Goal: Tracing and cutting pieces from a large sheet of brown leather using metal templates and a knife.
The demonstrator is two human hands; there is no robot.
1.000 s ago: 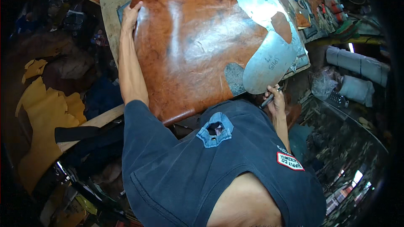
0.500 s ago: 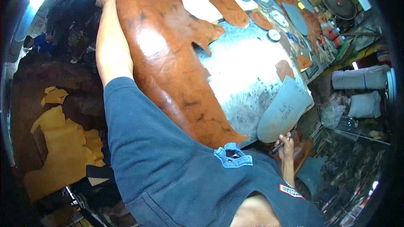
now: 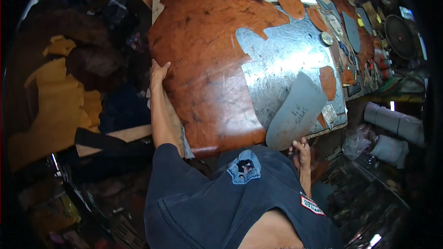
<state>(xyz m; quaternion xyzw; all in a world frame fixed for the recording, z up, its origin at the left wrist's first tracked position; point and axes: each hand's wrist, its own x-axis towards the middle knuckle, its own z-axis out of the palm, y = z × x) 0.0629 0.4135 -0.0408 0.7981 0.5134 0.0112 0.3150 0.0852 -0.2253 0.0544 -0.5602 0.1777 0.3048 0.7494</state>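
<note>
A large brown leather hide (image 3: 207,64) with dark blotches lies across the worktable, its near edge curving down by my body. At the hide's left edge rests my left hand (image 3: 158,71), its thumb apart from the fingers. My right hand (image 3: 302,153) is closed at the lower edge of a grey rounded template (image 3: 297,110) with handwriting on it. That template lies tilted over the shiny metal sheet (image 3: 272,83) and reaches past the table's near edge. Something small and dark shows by the right fingers, too unclear to name.
Brown leather offcuts (image 3: 328,83), a round tin (image 3: 326,38) and more grey templates (image 3: 351,32) lie on the right of the table. Yellow leather (image 3: 60,101) is spread at the left. White rolls (image 3: 394,122) stand at the right below the table.
The hide has been laid down flatter and farther left. My left hand has come nearer along its edge. The template has shifted slightly left and stays at my right hand; the view has turned.
</note>
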